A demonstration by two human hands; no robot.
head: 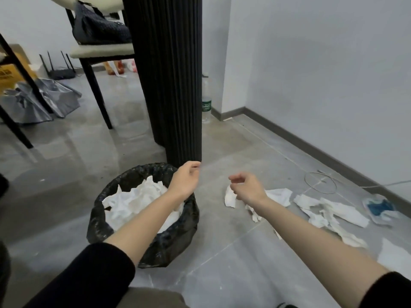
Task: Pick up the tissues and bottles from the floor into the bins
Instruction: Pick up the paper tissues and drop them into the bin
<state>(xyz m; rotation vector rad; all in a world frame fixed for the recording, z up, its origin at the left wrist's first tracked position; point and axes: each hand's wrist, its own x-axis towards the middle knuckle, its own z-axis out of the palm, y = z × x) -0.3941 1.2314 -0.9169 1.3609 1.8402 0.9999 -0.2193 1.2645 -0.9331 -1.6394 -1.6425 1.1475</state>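
A bin lined with a black bag [104,221] stands on the floor in front of me, holding several crumpled white tissues [133,201]. My left hand [185,177] hovers over the bin's far right rim, fingers loosely curled, holding nothing. My right hand [246,186] hangs to the right of the bin, above a white tissue [230,197] on the floor, fingers curled and empty. More tissues [333,213] lie scattered on the floor at right. A clear plastic bottle [206,101] with a green label stands by the wall corner behind the black pillar.
A black ribbed pillar [171,85] rises just behind the bin. A chair with a dark bag [97,27] stands at back left, a folded umbrella [44,101] and a router on the floor beyond. A white cable [322,183] and a blue-printed wrapper [378,207] lie near the right wall.
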